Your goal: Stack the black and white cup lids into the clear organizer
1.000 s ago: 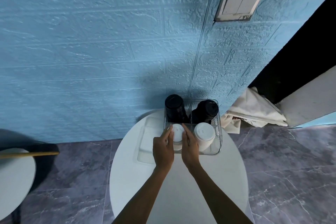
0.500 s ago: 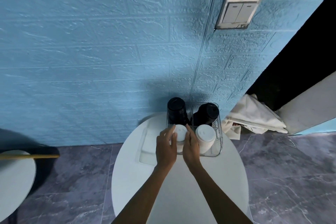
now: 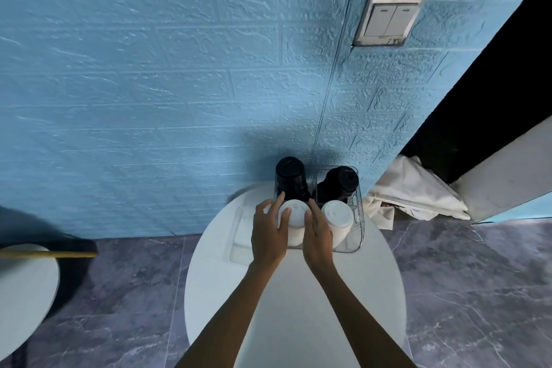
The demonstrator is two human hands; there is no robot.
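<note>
Blue brick-textured wall [image 3: 149, 84], double light switch [image 3: 389, 16], grey marble floor [image 3: 478, 293], round white table [image 3: 294, 308]

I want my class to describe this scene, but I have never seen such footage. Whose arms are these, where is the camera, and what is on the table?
There is no machine here: a person wears one wide-angle camera on the head, looking down at their own bare arms. On the round white table stands a clear organizer holding four stacks of cup lids: two black stacks at the back, two white in front. The left hand and right hand hold the front-left white stack from either side, fingers curled around it. A flat clear piece lies beside the organizer.
</note>
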